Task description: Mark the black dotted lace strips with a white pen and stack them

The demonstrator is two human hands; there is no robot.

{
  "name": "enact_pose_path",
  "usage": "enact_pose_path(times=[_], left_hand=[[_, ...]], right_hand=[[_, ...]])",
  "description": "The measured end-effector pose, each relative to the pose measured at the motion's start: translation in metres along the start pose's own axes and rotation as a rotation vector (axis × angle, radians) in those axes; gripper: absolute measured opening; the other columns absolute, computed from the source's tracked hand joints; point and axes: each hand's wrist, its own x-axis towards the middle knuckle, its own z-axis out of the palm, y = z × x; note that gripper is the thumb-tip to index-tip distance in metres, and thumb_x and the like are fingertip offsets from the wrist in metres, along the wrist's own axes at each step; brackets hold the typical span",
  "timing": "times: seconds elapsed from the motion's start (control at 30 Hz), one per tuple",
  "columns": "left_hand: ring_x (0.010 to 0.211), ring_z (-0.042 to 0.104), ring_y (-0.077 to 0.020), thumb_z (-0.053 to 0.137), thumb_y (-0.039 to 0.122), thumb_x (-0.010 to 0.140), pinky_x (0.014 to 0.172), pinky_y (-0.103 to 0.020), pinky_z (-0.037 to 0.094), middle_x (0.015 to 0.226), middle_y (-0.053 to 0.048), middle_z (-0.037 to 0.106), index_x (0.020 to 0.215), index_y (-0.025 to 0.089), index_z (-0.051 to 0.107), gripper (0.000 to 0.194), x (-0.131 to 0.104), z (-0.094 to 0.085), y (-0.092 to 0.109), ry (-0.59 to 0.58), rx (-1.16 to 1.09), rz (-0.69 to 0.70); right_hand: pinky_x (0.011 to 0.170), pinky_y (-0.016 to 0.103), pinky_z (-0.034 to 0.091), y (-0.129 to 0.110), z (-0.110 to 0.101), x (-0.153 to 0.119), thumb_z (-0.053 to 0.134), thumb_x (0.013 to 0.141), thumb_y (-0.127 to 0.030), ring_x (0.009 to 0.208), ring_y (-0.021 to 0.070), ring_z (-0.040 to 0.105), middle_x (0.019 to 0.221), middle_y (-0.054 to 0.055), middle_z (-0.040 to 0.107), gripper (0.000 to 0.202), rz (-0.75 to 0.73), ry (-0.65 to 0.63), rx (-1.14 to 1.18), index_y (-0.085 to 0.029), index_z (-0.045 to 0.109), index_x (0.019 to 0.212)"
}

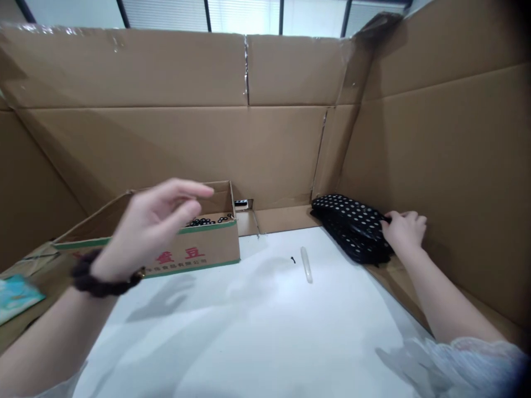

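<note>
My left hand [160, 221] is raised in front of a low cardboard box [215, 246] with red lettering and green edging. Its thumb and index finger are apart, with nothing between them; the other fingers curl out of sight. Small black ring-like pieces [202, 222] lie inside the box, partly hidden by this hand. On the right, my right hand [404, 228] pinches the edge of a black plastic bag [352, 224] with white polka dots. The bag lies slumped against the cardboard wall, and its contents are hidden.
A translucent white tube-like stick [306, 265] and a tiny black piece [293, 260] lie on the white tabletop [265, 331]. Tall cardboard walls [166, 138] close off the back and sides. A teal-and-white packet [19, 298] is at far left.
</note>
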Motion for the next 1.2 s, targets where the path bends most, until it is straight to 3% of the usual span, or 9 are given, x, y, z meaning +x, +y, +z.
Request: enact_pose_path(times=[0.2,0.4,0.57,0.67,0.73,0.83,0.93,1.03,1.2], left_hand=[[0.101,0.049,-0.0179,0.043,0.03,0.084,0.083,-0.03,0.043,0.106,-0.004,0.056,0.099,0.022,0.056,0.021,-0.061,0.078,-0.059,-0.331,-0.048,-0.101],[0.097,0.051,-0.0188,0.037,0.032,0.087,0.085,-0.033,0.041,0.102,-0.006,0.058,0.099,0.021,0.055,0.025,-0.087,0.109,-0.076,-0.308,-0.118,-0.203],[0.121,0.034,-0.0228,0.047,0.038,0.082,0.101,-0.038,0.028,0.132,-0.009,0.037,0.127,0.021,0.034,0.049,-0.094,0.124,-0.075,-0.328,-0.217,-0.218],[0.13,0.016,-0.0252,0.057,0.042,0.074,0.106,-0.041,0.017,0.143,-0.01,0.014,0.136,0.021,0.01,0.081,-0.097,0.127,-0.073,-0.344,-0.343,-0.292],[0.127,0.022,-0.0262,0.061,0.044,0.07,0.104,-0.041,0.02,0.142,-0.01,0.019,0.135,0.021,0.017,0.081,-0.099,0.125,-0.072,-0.439,-0.494,-0.336],[0.104,0.05,-0.0247,0.056,0.047,0.072,0.092,-0.037,0.038,0.119,-0.009,0.053,0.111,0.016,0.053,0.05,-0.102,0.119,-0.068,-0.855,-0.768,-0.438],[0.083,0.058,-0.0191,0.054,0.048,0.074,0.079,-0.03,0.045,0.094,-0.005,0.065,0.09,0.013,0.063,0.039,-0.103,0.111,-0.065,-1.177,-0.946,-0.582],[0.081,0.057,-0.0159,0.064,0.041,0.068,0.078,-0.026,0.044,0.093,-0.002,0.065,0.093,0.015,0.062,0.036,-0.103,0.107,-0.069,-1.196,-1.019,-0.637],[0.075,0.056,-0.0138,0.068,0.031,0.065,0.07,-0.023,0.043,0.085,-0.002,0.064,0.085,0.014,0.061,0.027,-0.104,0.116,-0.085,-1.033,-0.969,-0.756]], right_hand=[[0.059,0.03,0.021,-0.015,-0.026,0.006,0.038,0.082,-0.025,0.071,0.0193,0.044,0.088,0.015,0.057,0.027,-0.093,-0.048,0.017,-0.015,0.053,0.102],[0.058,0.027,0.027,-0.064,-0.077,0.003,0.034,0.084,-0.024,0.079,0.0183,0.048,0.087,0.01,0.059,0.027,-0.416,0.259,0.036,-0.015,0.058,0.095],[0.073,0.027,0.036,-0.121,-0.141,-0.036,0.039,0.084,-0.026,0.084,0.0176,0.052,0.087,0.006,0.06,0.024,-0.676,0.293,0.308,-0.018,0.059,0.093],[0.073,0.027,0.042,-0.141,-0.174,-0.071,0.045,0.08,-0.027,0.082,0.0159,0.056,0.089,0.002,0.061,0.019,-0.768,0.084,0.593,-0.022,0.058,0.093],[0.072,0.028,0.044,-0.146,-0.188,-0.091,0.049,0.078,-0.032,0.081,0.0162,0.058,0.089,-0.001,0.062,0.017,-0.823,-0.116,0.706,-0.025,0.059,0.09],[0.068,0.029,0.047,-0.144,-0.196,-0.109,0.05,0.076,-0.039,0.079,0.0179,0.059,0.088,0.0,0.064,0.019,-0.823,-0.347,0.761,-0.027,0.06,0.086],[0.068,0.029,0.047,-0.133,-0.19,-0.113,0.052,0.074,-0.041,0.08,0.0188,0.059,0.088,0.0,0.064,0.02,-0.747,-0.424,0.759,-0.027,0.061,0.086],[0.071,0.028,0.046,-0.115,-0.171,-0.109,0.053,0.072,-0.041,0.082,0.0187,0.059,0.089,0.0,0.064,0.022,-0.698,-0.536,0.723,-0.026,0.062,0.085],[0.061,0.027,0.043,-0.088,-0.12,-0.11,0.043,0.077,-0.045,0.069,0.0175,0.058,0.073,0.002,0.064,0.032,-0.764,-0.991,0.493,-0.02,0.061,0.075]])
